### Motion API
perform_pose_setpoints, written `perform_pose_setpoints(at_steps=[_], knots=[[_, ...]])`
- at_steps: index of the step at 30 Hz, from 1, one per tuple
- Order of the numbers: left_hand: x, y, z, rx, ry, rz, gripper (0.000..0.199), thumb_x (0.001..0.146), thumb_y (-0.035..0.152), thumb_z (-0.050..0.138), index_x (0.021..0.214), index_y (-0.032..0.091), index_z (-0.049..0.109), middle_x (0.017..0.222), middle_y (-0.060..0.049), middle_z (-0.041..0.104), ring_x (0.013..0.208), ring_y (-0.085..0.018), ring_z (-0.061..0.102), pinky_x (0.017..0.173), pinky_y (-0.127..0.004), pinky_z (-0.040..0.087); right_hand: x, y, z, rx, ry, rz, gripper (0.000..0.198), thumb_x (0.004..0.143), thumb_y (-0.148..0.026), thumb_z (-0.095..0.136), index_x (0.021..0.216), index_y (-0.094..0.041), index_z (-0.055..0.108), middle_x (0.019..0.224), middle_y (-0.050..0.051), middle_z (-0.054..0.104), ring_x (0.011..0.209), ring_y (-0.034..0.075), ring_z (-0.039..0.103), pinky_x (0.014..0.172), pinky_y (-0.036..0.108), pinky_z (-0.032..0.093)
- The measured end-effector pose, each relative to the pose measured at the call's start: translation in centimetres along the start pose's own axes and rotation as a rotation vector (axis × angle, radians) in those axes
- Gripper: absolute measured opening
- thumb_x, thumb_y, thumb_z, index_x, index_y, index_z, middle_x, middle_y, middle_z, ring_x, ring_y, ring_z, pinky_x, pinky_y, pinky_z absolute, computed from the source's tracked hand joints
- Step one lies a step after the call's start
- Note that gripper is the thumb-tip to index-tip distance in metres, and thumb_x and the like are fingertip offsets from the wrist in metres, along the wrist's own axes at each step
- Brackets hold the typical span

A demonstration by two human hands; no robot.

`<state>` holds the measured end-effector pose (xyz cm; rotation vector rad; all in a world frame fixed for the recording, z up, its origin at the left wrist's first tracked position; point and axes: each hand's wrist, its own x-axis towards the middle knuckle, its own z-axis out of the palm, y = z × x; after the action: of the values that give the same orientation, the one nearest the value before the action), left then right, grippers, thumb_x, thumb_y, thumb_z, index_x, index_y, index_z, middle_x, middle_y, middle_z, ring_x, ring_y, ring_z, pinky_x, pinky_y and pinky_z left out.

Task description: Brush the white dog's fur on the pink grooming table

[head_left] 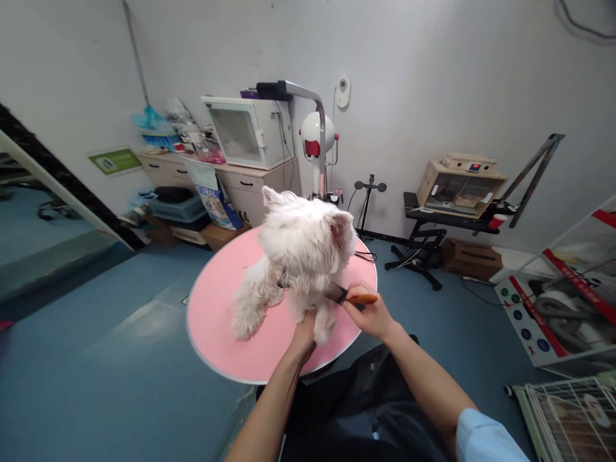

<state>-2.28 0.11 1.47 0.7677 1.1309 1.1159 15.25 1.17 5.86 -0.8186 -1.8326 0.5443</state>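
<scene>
A fluffy white dog (pixel 303 244) is on a round pink table (pixel 216 321). My right hand (pixel 368 314) grips the orange handle of a pet grooming brush (pixel 359 299). The dark head of the brush is against the fur on the dog's right-hand side in view, near the front leg. My left hand (pixel 305 330) reaches low between the dog's front legs and touches the fur there. Its fingers are hidden behind the fur, so I cannot see how they are closed.
A metal arm (pixel 321 135) rises behind the table, beside a white, round-headed device (pixel 315 131). A white glass-fronted cabinet (pixel 250 131) stands on drawers at the back. A wooden box (pixel 457 186) sits on a black stand, right. A wire cage (pixel 568 410) is at lower right.
</scene>
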Motion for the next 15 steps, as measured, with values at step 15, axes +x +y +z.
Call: perform_pose_setpoints(at_steps=[15], knots=[[0.29, -0.35, -0.1, -0.012, 0.046, 0.023, 0.054, 0.069, 0.073, 0.058, 0.073, 0.019, 0.056, 0.061, -0.001, 0.057, 0.057, -0.015, 0.05, 0.057, -0.027, 0.043, -0.02, 0.76, 0.16, -0.005, 0.231, 0.051, 0.009, 0.081, -0.023, 0.062, 0.086, -0.024, 0.054, 0.085, 0.003, 0.06, 0.084, 0.021, 0.062, 0.079, 0.038, 0.051]])
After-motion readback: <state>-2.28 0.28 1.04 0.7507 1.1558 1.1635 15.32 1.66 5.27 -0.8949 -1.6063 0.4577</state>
